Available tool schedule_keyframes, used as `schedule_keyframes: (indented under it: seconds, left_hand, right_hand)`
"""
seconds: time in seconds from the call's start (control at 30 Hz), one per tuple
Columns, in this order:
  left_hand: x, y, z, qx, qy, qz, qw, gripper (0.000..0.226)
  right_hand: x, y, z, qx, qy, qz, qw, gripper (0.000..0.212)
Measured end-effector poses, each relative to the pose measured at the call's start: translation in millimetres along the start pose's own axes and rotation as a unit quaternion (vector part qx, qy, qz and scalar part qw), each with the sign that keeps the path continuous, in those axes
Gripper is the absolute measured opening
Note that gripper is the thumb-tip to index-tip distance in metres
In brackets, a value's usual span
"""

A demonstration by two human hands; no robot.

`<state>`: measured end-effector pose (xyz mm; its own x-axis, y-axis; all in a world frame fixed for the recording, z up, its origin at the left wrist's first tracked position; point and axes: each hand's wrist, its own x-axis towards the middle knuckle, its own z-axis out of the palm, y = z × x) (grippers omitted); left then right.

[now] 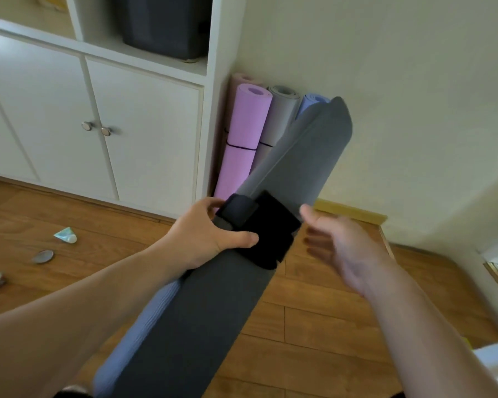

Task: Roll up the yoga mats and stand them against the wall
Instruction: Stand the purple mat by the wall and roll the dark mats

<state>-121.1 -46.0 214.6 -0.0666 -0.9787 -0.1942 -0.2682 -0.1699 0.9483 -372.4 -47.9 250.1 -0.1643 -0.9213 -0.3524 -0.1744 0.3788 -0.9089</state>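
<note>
Rolled dark grey mat [296, 168] strapped and carried toward the wall corner.

Left hand [210, 234] grips the mat at the black strap [265, 231], thumb pressed on the strap, fingers curled round the far side, likely to keep the roll from loosening. Right hand [337, 239] is off the mat, just beside the strap, fingers relaxed and holding nothing; blurred. Mat lies tilted across the view, far end pointing at the corner where the pink mat [247, 130], light grey mat [281, 116] and blue mat [311, 103] stand upright against the wall [385, 67] next to the white cabinet [144, 124]. Judged: rolling done, standing it up remains. Small items lie on the wood floor [314, 326].
</note>
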Motion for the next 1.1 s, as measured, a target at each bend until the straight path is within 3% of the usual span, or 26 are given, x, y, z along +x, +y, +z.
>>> schedule_keyframes:
  seconds: [0.03, 0.1, 0.17, 0.33, 0.57, 0.7, 0.83, 1.0, 1.1]
  left_hand:
    - [-1, -1, -1, -0.017, 0.001, 0.0, 1.0, 0.111]
    - [-3, -3, 0, -0.037, -0.01, 0.007, 0.999, 0.11]
    - [-5, -2, 2, -0.037, -0.035, 0.023, 0.998, 0.102]
    - [3, 2, 2, -0.044, -0.095, 0.053, 0.993, 0.099]
    - [17, 7, 6, -0.025, -0.084, 0.104, 0.991, 0.115]
    - [31, 13, 6, -0.005, -0.047, 0.146, 0.988, 0.099]
    - [37, -3, 17, 0.021, -0.043, 0.135, 0.99, 0.085]
    - [49, 6, 20, 0.049, -0.036, 0.153, 0.986, 0.099]
    - [51, 9, 24, 0.084, -0.034, 0.169, 0.981, 0.118]
  right_hand:
    - [-3, 2, 7, 0.006, -0.078, 0.026, 0.997, 0.103]
    - [-6, 6, 23, 0.01, -0.146, 0.003, 0.989, 0.082]
    - [-6, 7, 33, 0.029, -0.113, -0.042, 0.992, 0.066]
    - [2, 11, 31, 0.05, -0.058, -0.092, 0.993, 0.093]
    - [9, 8, 31, -0.031, -0.061, -0.165, 0.984, 0.073]
    - [10, 0, 28, -0.059, -0.06, -0.196, 0.977, 0.066]
    - [15, 7, 38, -0.096, -0.05, -0.186, 0.977, 0.072]
    - [20, 3, 27, -0.137, -0.002, -0.232, 0.963, 0.091]
    - [21, 6, 20, -0.188, 0.007, -0.24, 0.953, 0.128]
